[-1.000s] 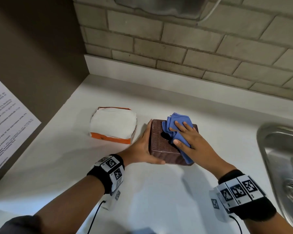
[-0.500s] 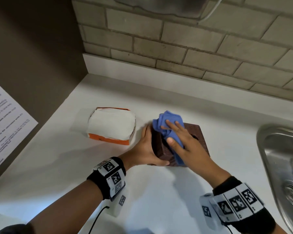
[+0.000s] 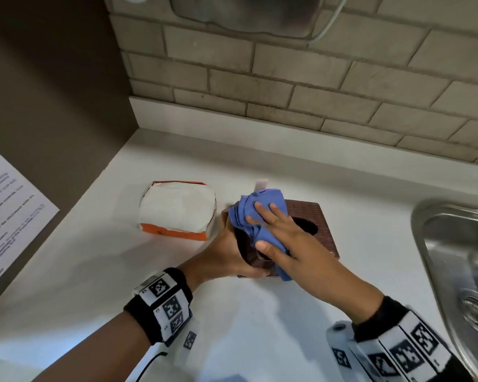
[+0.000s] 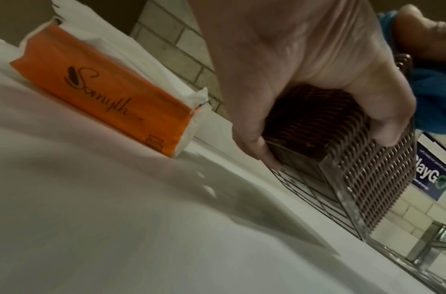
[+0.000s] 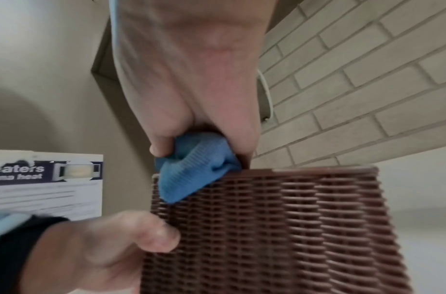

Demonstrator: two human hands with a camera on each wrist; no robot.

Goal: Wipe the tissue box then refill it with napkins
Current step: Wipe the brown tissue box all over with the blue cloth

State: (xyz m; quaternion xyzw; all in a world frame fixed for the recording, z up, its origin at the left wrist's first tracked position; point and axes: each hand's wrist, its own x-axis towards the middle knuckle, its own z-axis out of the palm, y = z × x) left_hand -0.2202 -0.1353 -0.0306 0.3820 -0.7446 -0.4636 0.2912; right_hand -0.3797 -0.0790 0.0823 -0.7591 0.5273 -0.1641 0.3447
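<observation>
My left hand (image 3: 229,249) grips the left side of the brown woven tissue box (image 3: 312,219), thumb on the near face, and holds it tilted with that side raised off the white counter (image 3: 260,326). Seen from the left wrist, the box (image 4: 367,179) has its underside clear of the counter. My right hand (image 3: 271,230) holds the bunched blue cloth (image 3: 260,213) against the box's upper left edge. In the right wrist view the cloth (image 5: 199,165) is pinched under the thumb on the rim of the box (image 5: 279,218). An orange and white napkin pack (image 3: 177,210) lies just left of the box.
A steel sink (image 3: 422,216) is set into the counter at the right. The brick wall (image 3: 287,78) runs along the back, with a metal fixture (image 3: 246,12) mounted high on it. A printed notice (image 3: 11,216) hangs on the brown left wall.
My left hand has tipped the box up more on its left side. The cloth and my right hand have slid left, from the middle of the top to its left edge.
</observation>
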